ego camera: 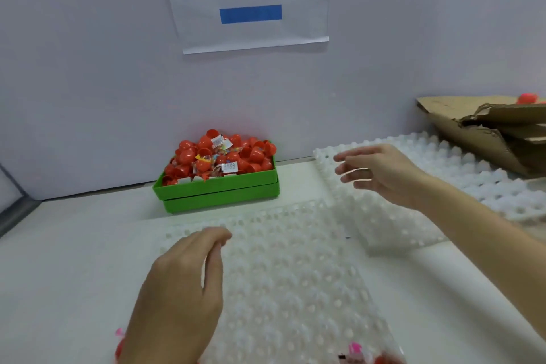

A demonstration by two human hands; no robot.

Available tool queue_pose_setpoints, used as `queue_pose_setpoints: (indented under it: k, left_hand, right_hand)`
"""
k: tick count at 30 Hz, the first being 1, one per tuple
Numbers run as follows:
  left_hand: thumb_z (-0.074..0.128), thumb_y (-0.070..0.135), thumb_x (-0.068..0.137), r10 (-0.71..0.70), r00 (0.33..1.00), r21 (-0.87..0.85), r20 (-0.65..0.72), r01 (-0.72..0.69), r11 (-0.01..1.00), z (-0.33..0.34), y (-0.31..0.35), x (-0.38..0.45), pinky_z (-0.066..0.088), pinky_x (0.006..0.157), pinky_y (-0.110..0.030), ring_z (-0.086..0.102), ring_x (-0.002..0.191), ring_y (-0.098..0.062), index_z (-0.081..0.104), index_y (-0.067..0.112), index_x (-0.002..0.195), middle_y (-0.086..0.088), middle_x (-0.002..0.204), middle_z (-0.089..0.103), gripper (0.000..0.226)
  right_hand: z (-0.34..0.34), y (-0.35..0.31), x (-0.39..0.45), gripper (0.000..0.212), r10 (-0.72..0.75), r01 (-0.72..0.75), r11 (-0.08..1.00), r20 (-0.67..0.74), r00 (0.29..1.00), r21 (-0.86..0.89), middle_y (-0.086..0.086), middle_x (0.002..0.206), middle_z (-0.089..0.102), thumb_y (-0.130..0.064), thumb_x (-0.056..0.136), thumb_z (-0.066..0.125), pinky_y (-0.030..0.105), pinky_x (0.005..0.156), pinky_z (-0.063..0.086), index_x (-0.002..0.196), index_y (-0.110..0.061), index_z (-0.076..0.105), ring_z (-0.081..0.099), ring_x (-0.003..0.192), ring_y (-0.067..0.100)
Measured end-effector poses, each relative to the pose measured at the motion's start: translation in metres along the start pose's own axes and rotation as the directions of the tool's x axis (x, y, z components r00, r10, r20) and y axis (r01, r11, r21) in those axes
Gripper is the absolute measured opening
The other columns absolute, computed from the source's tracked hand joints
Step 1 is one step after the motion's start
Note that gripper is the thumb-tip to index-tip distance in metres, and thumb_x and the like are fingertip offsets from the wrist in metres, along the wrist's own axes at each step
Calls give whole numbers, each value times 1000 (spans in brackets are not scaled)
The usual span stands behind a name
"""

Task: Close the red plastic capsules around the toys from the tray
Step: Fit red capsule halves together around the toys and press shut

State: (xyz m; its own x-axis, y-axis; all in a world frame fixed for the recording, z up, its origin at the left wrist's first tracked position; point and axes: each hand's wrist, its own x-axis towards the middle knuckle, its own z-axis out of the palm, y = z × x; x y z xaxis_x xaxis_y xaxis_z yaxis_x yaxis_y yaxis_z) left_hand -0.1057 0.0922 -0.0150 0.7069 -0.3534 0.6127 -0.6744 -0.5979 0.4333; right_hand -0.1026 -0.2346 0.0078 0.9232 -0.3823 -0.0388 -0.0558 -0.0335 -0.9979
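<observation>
Both hands are empty and raised above the work surface; no capsule is held. The left hand [180, 289] hovers over the near white dimpled tray [295, 275], its fingers held together and lightly bent, gripping nothing. The right hand [381, 171] is extended over the edge of a second white dimpled tray [461, 174] to the right, fingers spread and loosely curved, also gripping nothing.

The red capsules [221, 154], mixed with small packeted toys, are heaped in a green bin [218, 189] against the back wall, well apart from both hands. At the very bottom edge of the view, pink and red items [354, 349] lie on the near tray; they are blurred and cannot be identified with certainty.

Assessment: the work appears to be between cycles, with no capsule yet in hand. The next move likely calls for a reach, either forward to the bin or down to the items at the near tray edge, then bringing two halves together around a toy and pressing until they seat.

A paper sign [251, 0] hangs on the wall; torn cardboard [487, 127] lies at far right.
</observation>
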Motion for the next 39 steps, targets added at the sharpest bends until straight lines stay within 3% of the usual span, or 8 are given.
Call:
queue_pose_setpoints:
  k: [6,10,16,23,28,31,35,39]
  left_hand:
    - [50,7,95,-238,966,28,-105,242,970,-23,-29,7,54,78,-33,65,85,-15,71,19,97,7,90,70,24]
    - [50,7,96,-352,931,-37,-93,350,936,-27,-43,5,42,65,-4,60,80,1,68,23,91,10,86,68,25]
    - [50,8,96,-356,931,-80,-85,350,933,-28,-42,4,41,65,0,60,82,3,68,23,91,11,85,67,24]
    - [53,9,95,-357,929,-108,-99,347,932,-35,-43,5,43,65,-2,60,84,3,70,20,94,9,87,68,20]
    - [52,15,98,-376,922,-131,-90,363,923,-34,-40,4,41,68,-4,60,90,-4,64,22,108,6,96,67,18]
    - [54,18,97,-372,926,-204,-62,353,913,-33,-36,5,43,64,-3,61,87,2,63,25,105,9,93,68,14]
    - [55,30,97,-321,942,-400,99,333,854,-27,-20,4,55,70,-20,68,73,-2,64,27,97,9,79,72,10]
    - [68,69,72,-184,878,-417,442,382,825,-16,-3,-4,59,75,-29,70,80,-5,59,40,110,15,92,70,49]
  right_hand:
    - [87,-9,-75,16,-145,391,801,487,861,-454,-9,78,75,-15,91,66,16,60,52,89,-26,78,71,70,5]
    - [141,-1,-109,11,-211,615,610,647,733,-498,-17,80,71,-23,89,69,7,62,46,97,-28,76,65,74,-2]
    - [189,13,-111,43,-74,667,448,719,691,-595,-12,97,51,-46,89,67,8,65,34,123,-21,64,45,75,-4]
    - [197,10,-113,23,-116,701,419,732,671,-577,-15,85,56,-43,84,69,8,63,39,96,-23,76,49,72,-8]
    - [195,4,-119,27,-261,764,226,718,646,-605,-12,91,55,-53,80,64,31,68,49,91,-29,72,55,81,11]
    - [182,-5,-116,31,-347,759,262,676,650,-596,-13,84,59,-56,78,62,31,68,51,84,-27,72,56,77,8]
    - [149,-11,-110,26,-378,637,504,514,770,-584,-11,68,71,-46,77,69,29,64,54,72,-21,72,67,67,5]
    - [111,5,-116,15,-363,453,751,272,891,-480,-4,64,73,-30,78,77,41,65,58,73,-17,73,71,60,17]
